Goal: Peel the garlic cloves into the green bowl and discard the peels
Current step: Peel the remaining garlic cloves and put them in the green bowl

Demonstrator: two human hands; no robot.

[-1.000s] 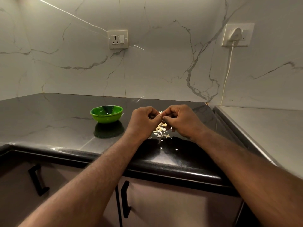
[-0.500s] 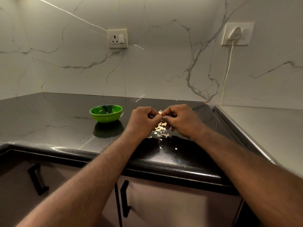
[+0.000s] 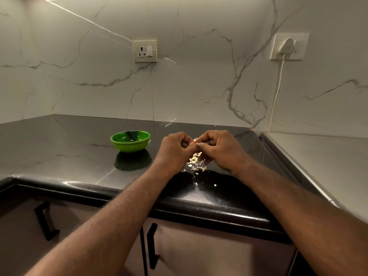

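Mid-peel: left hand [image 3: 175, 150] and right hand [image 3: 219, 148] pinch one garlic clove [image 3: 196, 143], mostly hidden, over the peel pile [image 3: 196, 164]. Next: finish stripping, drop clove into green bowl [image 3: 129, 147], left.

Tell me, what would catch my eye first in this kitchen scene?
The left hand and right hand meet over the glossy black stone countertop, pinching a small pale garlic clove between them, mostly hidden by fingers. Just below them lies a scatter of pale papery garlic peels. To their left, apart from everything, stands a bright green round bowl.
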